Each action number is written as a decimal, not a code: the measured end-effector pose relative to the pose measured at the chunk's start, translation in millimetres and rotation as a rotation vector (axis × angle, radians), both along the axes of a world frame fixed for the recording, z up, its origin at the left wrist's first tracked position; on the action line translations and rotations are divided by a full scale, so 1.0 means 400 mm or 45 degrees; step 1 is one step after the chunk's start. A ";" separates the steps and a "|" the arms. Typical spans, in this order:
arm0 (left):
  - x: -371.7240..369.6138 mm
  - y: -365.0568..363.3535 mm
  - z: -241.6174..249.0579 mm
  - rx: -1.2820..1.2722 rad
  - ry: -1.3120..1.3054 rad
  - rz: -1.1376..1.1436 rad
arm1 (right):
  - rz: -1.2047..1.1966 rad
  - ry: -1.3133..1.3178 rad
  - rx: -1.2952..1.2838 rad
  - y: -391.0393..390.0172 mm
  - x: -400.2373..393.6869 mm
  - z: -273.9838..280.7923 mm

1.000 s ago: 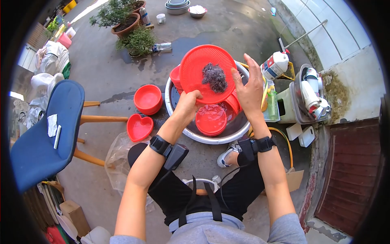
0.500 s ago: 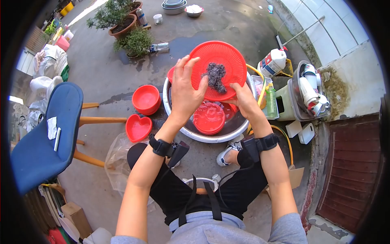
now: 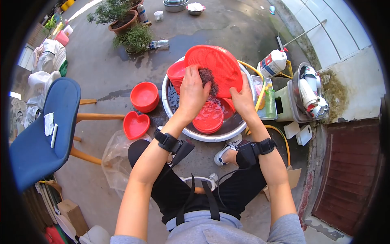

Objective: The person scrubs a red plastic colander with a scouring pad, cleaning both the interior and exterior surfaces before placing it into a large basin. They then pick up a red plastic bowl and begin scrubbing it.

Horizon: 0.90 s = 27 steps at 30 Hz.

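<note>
My left hand (image 3: 192,93) is closed around a dark, fuzzy scouring pad (image 3: 209,79), pressed against the inside of a red plastic basket (image 3: 224,67). The basket is round, finely perforated and tilted. At its lower right, my right hand (image 3: 243,99) pinches the rim. Beneath both hands stands a wide metal basin (image 3: 166,99) of water. Red bowls (image 3: 208,118) sit low in it with water in the top one, and stacked red containers (image 3: 176,71) rise at its left side, partly behind my left hand.
Left of the basin are a round red bowl (image 3: 144,97), a heart-shaped red bowl (image 3: 136,125) and a blue chair (image 3: 44,130). A yellow hose (image 3: 260,97), a tray with a green bottle (image 3: 269,95) and a bin (image 3: 287,102) stand right. Potted plants (image 3: 132,40) are beyond.
My left hand, spread open before, has closed on the scouring pad. The basket has tilted more upright and its face has turned, with my right hand still on the rim.
</note>
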<state>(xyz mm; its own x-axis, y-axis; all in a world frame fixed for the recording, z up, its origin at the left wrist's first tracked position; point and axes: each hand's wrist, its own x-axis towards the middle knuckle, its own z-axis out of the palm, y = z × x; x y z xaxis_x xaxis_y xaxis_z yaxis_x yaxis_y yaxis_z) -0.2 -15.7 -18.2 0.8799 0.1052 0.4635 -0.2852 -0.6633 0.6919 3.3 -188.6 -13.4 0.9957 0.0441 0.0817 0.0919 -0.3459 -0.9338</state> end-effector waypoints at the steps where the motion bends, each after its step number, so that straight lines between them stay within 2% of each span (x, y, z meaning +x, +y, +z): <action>1: 0.001 0.002 0.000 -0.002 0.001 0.003 | 0.003 0.001 -0.002 0.002 -0.003 0.009; 4: 0.004 0.009 0.005 0.069 0.028 -0.032 | 0.053 -0.112 -0.061 0.012 -0.015 0.038; 6: 0.012 0.014 0.011 -0.035 -0.059 -0.035 | -0.039 -0.111 -0.135 0.019 -0.021 0.056; 10: 0.032 0.026 0.006 -0.261 0.020 -0.073 | -0.104 -0.163 -0.132 0.012 -0.013 0.056; 12: 0.039 0.032 0.005 -0.830 0.324 -0.095 | -0.119 -0.009 0.031 0.001 -0.003 0.045; 13: 0.041 0.040 0.006 -0.988 0.395 -0.184 | -0.119 -0.009 0.031 -0.003 0.005 0.032; 14: 0.040 0.040 0.005 -0.988 0.395 -0.182 | -0.147 0.033 0.185 -0.006 0.014 0.014; 17: 0.029 0.038 0.058 -1.553 0.541 -0.116 | -0.169 0.130 0.464 -0.011 0.025 -0.004; 18: 0.033 0.049 0.051 -1.554 0.541 -0.116 | -0.162 0.182 0.587 -0.010 0.025 -0.002; 20: 0.044 0.082 0.033 -1.884 0.758 -0.406 | -0.173 0.212 0.589 -0.010 0.022 0.008; 22: 0.042 0.084 0.050 -1.849 0.779 -0.305 | -0.182 0.239 0.591 -0.010 0.021 0.010; 25: 0.038 0.097 0.073 -1.851 0.832 -0.409 | -0.176 0.182 0.541 -0.015 0.025 -0.010; 27: 0.034 0.097 0.080 -1.756 0.798 -0.395 | -0.167 0.134 0.365 -0.013 0.025 -0.014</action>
